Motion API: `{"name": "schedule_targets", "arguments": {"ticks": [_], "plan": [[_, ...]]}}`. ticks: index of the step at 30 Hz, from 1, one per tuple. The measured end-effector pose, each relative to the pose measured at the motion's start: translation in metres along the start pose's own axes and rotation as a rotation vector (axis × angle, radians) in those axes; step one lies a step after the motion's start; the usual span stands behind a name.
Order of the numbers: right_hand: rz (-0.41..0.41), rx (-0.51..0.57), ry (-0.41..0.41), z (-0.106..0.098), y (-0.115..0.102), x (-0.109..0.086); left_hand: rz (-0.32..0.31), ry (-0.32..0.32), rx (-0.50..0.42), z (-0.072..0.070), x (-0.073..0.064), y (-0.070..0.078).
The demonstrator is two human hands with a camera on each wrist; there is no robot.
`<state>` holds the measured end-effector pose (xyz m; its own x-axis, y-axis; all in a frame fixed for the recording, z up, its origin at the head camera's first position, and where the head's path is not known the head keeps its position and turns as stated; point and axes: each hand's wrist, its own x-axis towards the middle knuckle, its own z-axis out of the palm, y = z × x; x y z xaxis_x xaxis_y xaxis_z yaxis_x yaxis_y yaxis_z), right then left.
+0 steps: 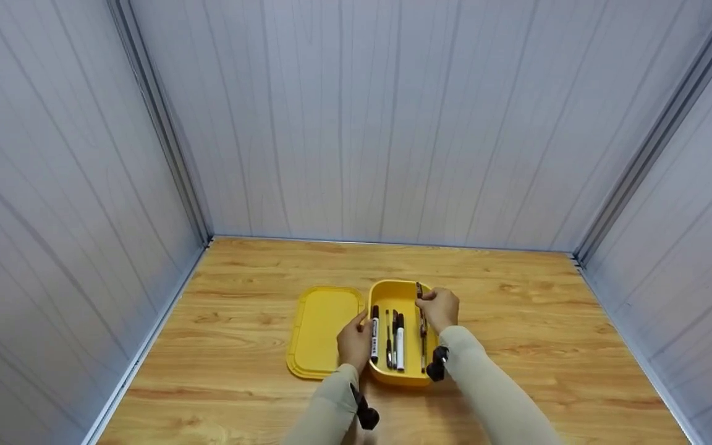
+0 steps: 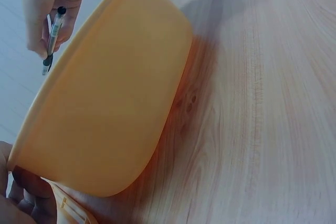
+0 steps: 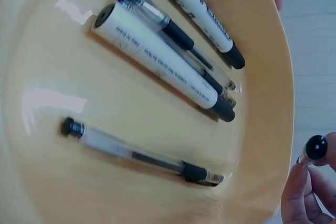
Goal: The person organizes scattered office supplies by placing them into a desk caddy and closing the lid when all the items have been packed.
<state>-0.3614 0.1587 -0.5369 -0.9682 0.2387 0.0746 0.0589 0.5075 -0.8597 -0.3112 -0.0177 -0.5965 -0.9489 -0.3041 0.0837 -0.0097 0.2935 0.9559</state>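
Note:
A yellow plastic box [image 1: 401, 378] stands uncovered on the table. My left hand [image 1: 354, 343] holds its left rim; in the left wrist view the fingers [image 2: 34, 195] lie against the outer wall. Over the far right part of the box, my right hand [image 1: 442, 309] pinches a clear-barrelled pen [image 2: 55, 30] between thumb and fingers. The right wrist view shows its black end [image 3: 316, 147] beyond the rim. Inside the box lie a white marker [image 3: 163, 59] beside two gel pens [image 3: 178, 35], another white marker [image 3: 197, 14] along the left wall, and one gel pen [image 3: 139, 153] toward the right.
A yellow lid [image 1: 324, 327] lies flat on the wooden table [image 1: 220, 358], directly left of the box. Pale panelled walls [image 1: 356, 123] close off the back and both sides of the table.

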Motion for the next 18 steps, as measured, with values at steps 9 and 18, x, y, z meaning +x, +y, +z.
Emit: {"name": "schedule_targets", "arguments": {"ticks": [9, 18], "plan": [[0.020, -0.050, -0.022, 0.016, 0.004, -0.004, 0.023, 0.006, 0.010, 0.001, -0.001, -0.002], [-0.036, -0.157, -0.025, 0.028, 0.013, -0.009, 0.001, -0.004, -0.007, -0.001, 0.000, 0.002]]}}
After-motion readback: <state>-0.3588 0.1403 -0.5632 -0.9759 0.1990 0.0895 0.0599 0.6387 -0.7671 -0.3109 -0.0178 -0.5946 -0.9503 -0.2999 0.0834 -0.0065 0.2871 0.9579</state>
